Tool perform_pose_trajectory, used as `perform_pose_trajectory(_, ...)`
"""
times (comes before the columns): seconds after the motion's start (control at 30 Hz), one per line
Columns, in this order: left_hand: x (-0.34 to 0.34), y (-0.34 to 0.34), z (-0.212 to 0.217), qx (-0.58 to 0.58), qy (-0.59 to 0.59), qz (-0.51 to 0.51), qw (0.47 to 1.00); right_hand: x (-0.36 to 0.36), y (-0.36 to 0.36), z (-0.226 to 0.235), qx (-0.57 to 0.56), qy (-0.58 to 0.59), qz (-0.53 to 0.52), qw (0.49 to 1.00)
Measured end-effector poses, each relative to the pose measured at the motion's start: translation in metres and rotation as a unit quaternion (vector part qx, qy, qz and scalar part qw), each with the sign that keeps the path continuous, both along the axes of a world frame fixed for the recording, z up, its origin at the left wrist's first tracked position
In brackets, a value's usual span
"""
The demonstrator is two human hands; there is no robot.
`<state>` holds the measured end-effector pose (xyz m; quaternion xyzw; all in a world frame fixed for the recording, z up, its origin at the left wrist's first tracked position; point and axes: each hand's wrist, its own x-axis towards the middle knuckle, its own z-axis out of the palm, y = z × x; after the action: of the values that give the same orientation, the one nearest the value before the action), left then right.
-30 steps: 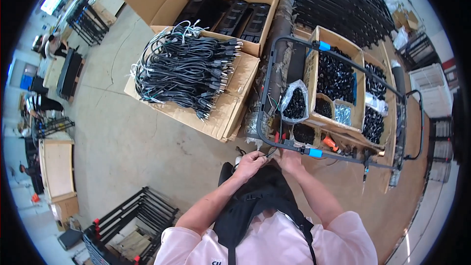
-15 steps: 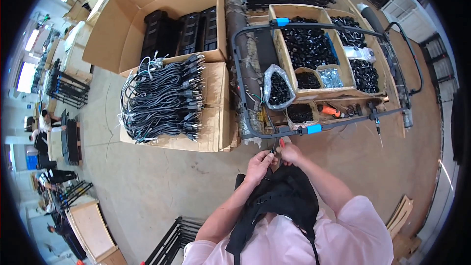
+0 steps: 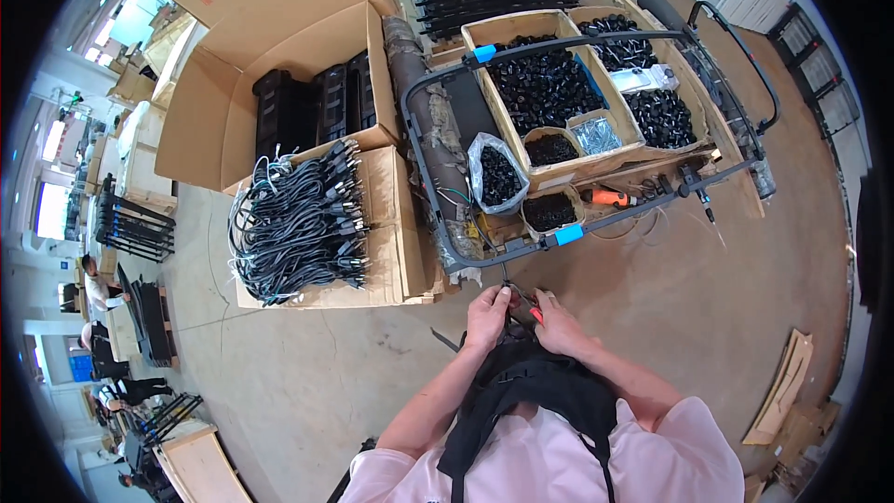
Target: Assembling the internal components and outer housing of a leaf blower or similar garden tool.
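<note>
Just below the near bar of a dark metal tube frame [image 3: 438, 224], both hands work close together. My left hand [image 3: 487, 319] is closed, thumb and fingers pinching a thin black cable [image 3: 505, 272] that runs down from the frame's near left corner. My right hand [image 3: 559, 326] wraps round red-handled pliers [image 3: 537, 315], whose dark jaws point toward the left fingertips. Fingers partly hide the jaws and the cable's end. A black apron or bag [image 3: 531, 377] lies below the hands. Blue tape [image 3: 568, 236] marks the near bar.
Beneath the frame stand wooden trays [image 3: 549, 172] of small black parts, a clear bag [image 3: 498, 177] of similar pieces and an orange tool [image 3: 610, 197]. Bundled black cables [image 3: 303, 224] lie on cardboard at left, before an open carton [image 3: 223, 56]. Several people are far left.
My view has turned, shifting the trays and frame leftward. The right hand with the pliers has come slightly lower and tilted; the left hand keeps its pinch on the cable.
</note>
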<state>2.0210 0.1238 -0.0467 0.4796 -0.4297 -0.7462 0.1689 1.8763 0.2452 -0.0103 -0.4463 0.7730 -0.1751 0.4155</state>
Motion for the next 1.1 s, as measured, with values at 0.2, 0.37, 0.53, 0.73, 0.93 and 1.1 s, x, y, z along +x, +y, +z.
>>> perform_pose_trajectory(0.2, -0.008, 0.006, 0.006, -0.033, -0.046, 0.020, 0.998, -0.004, -0.001, 0.011, -0.001, 0.035, 0.046, 0.998)
perform_pose_trajectory(0.37, -0.011, 0.014, -0.002, -0.047, -0.053, 0.027, 0.997, -0.016, -0.002, 0.020, 0.011, 0.043, 0.096, 0.994)
perform_pose_trajectory(0.53, -0.015, 0.022, -0.010, -0.038, -0.018, 0.064, 0.997, -0.029, -0.001, 0.038, 0.006, 0.052, 0.127, 0.990)
perform_pose_trajectory(0.73, -0.014, 0.020, -0.010, -0.032, 0.017, 0.075, 0.997, -0.042, -0.005, 0.032, -0.029, 0.002, 0.101, 0.994)
perform_pose_trajectory(0.93, -0.011, -0.033, 0.054, -0.240, -0.288, -0.170, 0.911, -0.047, 0.005, 0.027, -0.060, 0.009, 0.073, 0.995)
perform_pose_trajectory(1.1, -0.031, -0.098, 0.102, -0.630, -0.438, -0.173, 0.617, -0.032, 0.002, 0.041, -0.063, 0.025, 0.059, 0.996)
